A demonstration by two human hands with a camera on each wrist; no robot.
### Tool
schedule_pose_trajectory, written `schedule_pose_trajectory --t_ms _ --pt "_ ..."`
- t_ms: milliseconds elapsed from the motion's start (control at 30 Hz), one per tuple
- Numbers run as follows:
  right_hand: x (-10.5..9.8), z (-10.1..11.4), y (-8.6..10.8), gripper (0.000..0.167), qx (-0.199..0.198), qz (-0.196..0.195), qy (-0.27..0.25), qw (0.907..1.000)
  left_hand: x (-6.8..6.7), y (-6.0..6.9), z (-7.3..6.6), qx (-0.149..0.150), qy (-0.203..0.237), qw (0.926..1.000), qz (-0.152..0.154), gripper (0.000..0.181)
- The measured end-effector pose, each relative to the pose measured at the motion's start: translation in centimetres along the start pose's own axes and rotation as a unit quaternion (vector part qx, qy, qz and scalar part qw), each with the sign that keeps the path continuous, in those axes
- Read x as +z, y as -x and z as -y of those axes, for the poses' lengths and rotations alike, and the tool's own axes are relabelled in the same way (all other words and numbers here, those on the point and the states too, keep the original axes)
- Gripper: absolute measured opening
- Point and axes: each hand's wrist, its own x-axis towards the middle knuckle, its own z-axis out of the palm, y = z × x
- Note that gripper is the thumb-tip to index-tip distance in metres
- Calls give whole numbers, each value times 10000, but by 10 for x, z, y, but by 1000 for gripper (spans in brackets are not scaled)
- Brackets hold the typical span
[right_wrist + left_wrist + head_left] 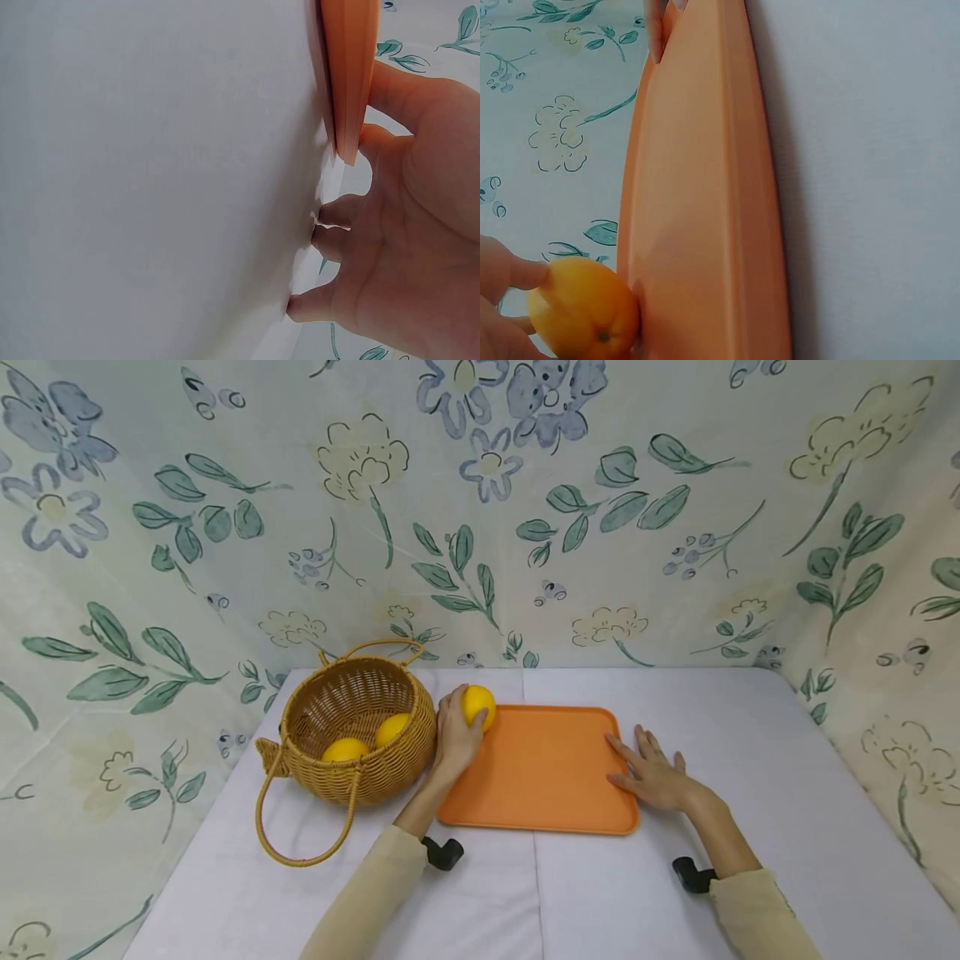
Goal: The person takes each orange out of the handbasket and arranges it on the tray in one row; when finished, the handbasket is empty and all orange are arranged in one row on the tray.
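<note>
An orange fruit (478,708) is gripped by my left hand (457,737) at the upper left corner of the orange tray (555,768). In the left wrist view the fruit (585,309) is beside the tray's surface (686,180), with fingers of the left hand (506,304) around it. My right hand (656,775) lies with spread fingers at the tray's right edge, thumb and forefinger touching the rim. The right wrist view shows this hand (405,202) against the tray's end (349,82), its other fingertips on the white cloth.
A wicker basket (405,760) stands left of the tray, holding two orange fruits (346,749), (392,728). Its handle (262,827) loops down onto the white tablecloth (600,893). A floral cloth (480,510) hangs behind the table.
</note>
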Motion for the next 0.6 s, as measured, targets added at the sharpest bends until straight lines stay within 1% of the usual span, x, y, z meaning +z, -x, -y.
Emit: schedule_pose_trajectory --t_ms 300,500,600 --pt "2 -2 -2 81 13 -13 16 10000 1 2 -1 237 -379 9989 -125 51" --pt "2 -2 -2 82 34 -7 43 10000 2 1 -3 290 -448 9984 -163 51" --pt "1 -1 -1 81 32 -13 41 10000 5 0 -2 384 -652 9968 -241 51"
